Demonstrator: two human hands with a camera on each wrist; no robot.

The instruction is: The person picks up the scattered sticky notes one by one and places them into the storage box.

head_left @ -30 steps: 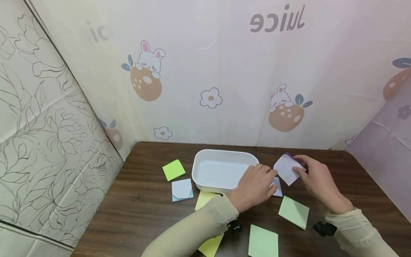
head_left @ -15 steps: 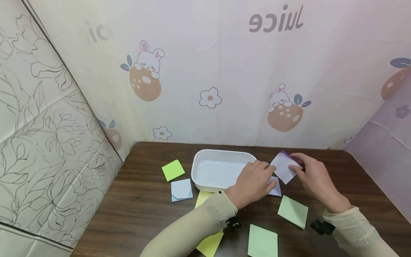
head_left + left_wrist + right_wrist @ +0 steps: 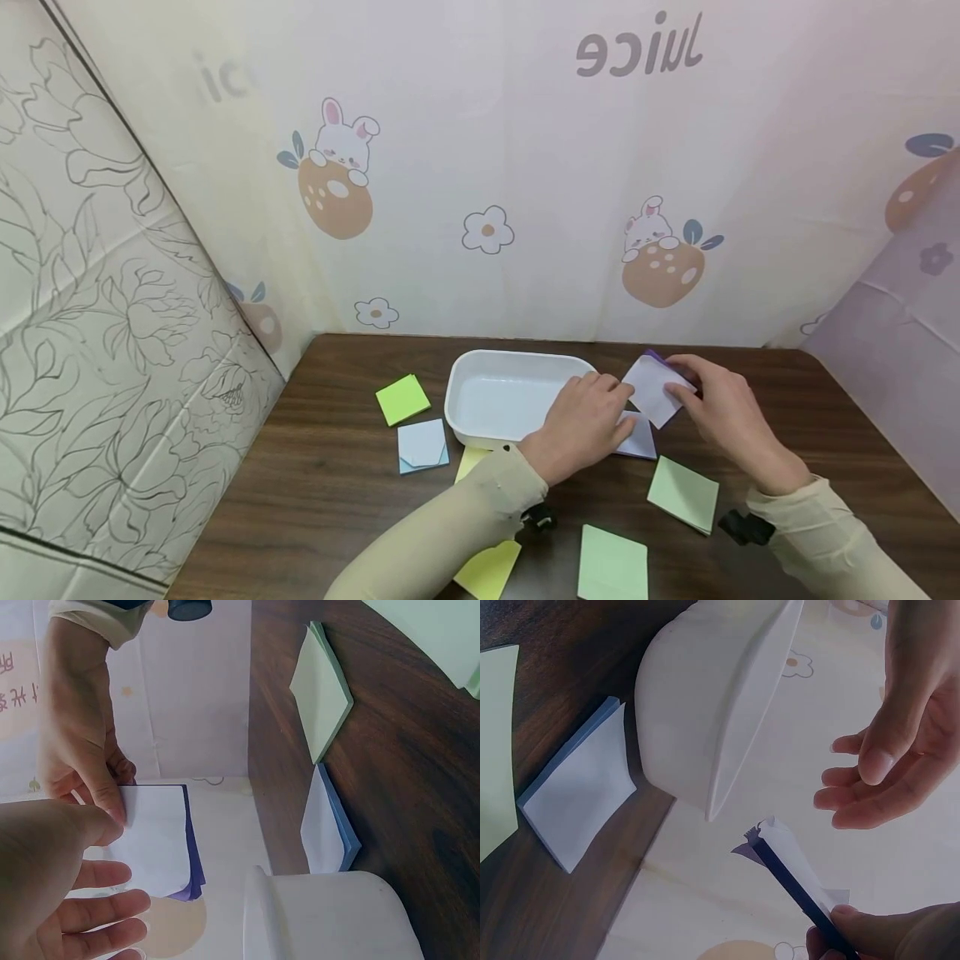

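Between thumb and fingers, my right hand [image 3: 726,408] pinches a purple sticky-note pad [image 3: 657,392], its whitish face turned toward me. The right wrist view shows this pad [image 3: 787,874] edge-on, with loose sheet corners lifting at its tip. My left hand [image 3: 581,421] hovers beside the pad, fingers loosely extended; in the right wrist view these fingers [image 3: 855,802] are apart from it. Below the hands, a blue pad with a pale top sheet [image 3: 640,439] lies on the table, partly hidden by my left hand. A white plastic box [image 3: 498,408] stands behind my left hand.
Two pale green pads [image 3: 682,493] lie nearer me on the right. Yellow paper [image 3: 489,571] is partly covered by my left sleeve. A lime pad [image 3: 402,400] and a light blue pad [image 3: 422,446] lie left of the box. A patterned curtain [image 3: 487,125] backs the table.
My right hand and the purple pad have shifted slightly left. My left hand has drifted left too, uncovering more of the blue pad. The view itself moved a little.
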